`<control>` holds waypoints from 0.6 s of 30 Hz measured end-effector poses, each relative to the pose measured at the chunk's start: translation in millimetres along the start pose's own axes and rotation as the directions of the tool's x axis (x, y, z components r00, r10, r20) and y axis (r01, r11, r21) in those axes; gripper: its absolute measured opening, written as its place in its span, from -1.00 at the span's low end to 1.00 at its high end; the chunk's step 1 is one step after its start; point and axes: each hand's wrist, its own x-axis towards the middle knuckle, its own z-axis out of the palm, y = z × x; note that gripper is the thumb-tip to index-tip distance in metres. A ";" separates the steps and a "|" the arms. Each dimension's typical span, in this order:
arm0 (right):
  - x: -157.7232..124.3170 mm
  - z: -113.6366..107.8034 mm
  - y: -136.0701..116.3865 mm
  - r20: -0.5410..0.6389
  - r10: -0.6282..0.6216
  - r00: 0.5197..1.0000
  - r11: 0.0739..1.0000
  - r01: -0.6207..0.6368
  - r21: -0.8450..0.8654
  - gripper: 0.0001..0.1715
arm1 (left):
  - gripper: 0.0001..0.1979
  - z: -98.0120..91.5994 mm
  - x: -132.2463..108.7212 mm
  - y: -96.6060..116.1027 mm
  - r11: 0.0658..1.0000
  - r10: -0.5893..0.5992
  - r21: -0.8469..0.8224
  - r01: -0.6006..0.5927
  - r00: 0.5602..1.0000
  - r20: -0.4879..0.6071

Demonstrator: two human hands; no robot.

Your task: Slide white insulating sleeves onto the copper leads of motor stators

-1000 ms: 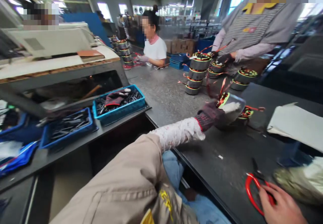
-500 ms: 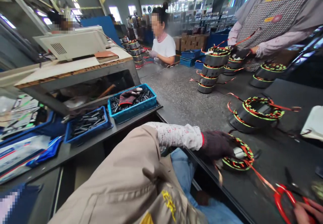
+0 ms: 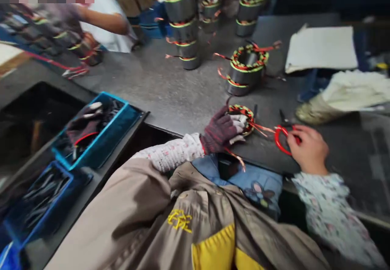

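My left hand (image 3: 219, 131), in a dark knitted glove with pale fingertips, grips the near side of a motor stator (image 3: 250, 115) on the bench, its fingers over the winding. Copper leads (image 3: 263, 128) run from this stator towards the right; another loose lead hangs at the bench edge. My bare right hand (image 3: 309, 148) has its fingers closed on one red loop of a pair of scissors (image 3: 280, 140), whose dark blades point away from me. Just beyond, another stator stack (image 3: 245, 75) stands upright with orange and yellow-green windings on top.
Farther back stands a tall stator stack (image 3: 184, 26), near a co-worker's arm (image 3: 103, 18). At the left are a light-blue bin (image 3: 100, 140) with a glove on dark pieces and a darker blue bin (image 3: 68, 180). A white pad (image 3: 323, 48) and a whitish cloth bundle (image 3: 353, 89) lie at the right.
The view has swung down and to the right, bringing my whole right hand and sleeve into sight. My left hand stays at the same stator, and the scissors remain at my right hand.
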 end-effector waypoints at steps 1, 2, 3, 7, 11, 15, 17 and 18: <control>0.4 0.8 -0.7 0.000 -0.003 1.000 1.000 0.003 -0.002 -0.69 | -0.69 2.8 -9.2 -2.3 1.000 -0.016 0.011 0.017 0.997 -0.077; 0.6 1.8 -0.6 -0.008 -0.006 1.000 1.000 0.006 0.000 -0.65 | -0.66 5.9 -19.2 -2.8 0.997 -0.066 0.028 0.071 0.985 -0.158; 0.4 2.8 0.0 -0.014 -0.010 1.000 1.000 0.010 0.005 -0.62 | -0.62 9.1 -29.3 -1.1 0.987 -0.138 0.044 0.152 0.964 -0.228; -0.5 2.9 0.7 -0.040 -0.031 0.999 0.996 0.035 0.088 -0.65 | -0.76 18.0 -56.3 24.3 0.999 -0.027 0.037 0.031 0.995 -0.099; 3.4 -2.3 -0.6 0.017 -0.121 0.993 0.973 0.115 0.199 -0.84 | -0.86 5.5 -42.6 34.4 0.921 0.389 -0.003 -0.389 0.921 -0.031; 25.5 -2.7 18.9 -0.289 0.213 0.933 0.953 -0.134 0.272 -0.76 | -0.62 -13.4 -12.5 5.3 0.994 0.111 0.026 -0.109 0.959 -0.262; 46.2 -2.7 40.9 -0.412 0.429 0.804 0.875 -0.256 0.411 -0.66 | -0.69 -17.1 -3.7 -7.1 0.980 0.145 -0.105 -0.171 0.965 -0.219; 57.4 -3.0 53.0 -0.418 0.475 0.775 0.841 -0.259 0.475 -0.59 | -0.73 -17.5 -1.5 -9.9 0.971 0.161 -0.139 -0.193 0.963 -0.215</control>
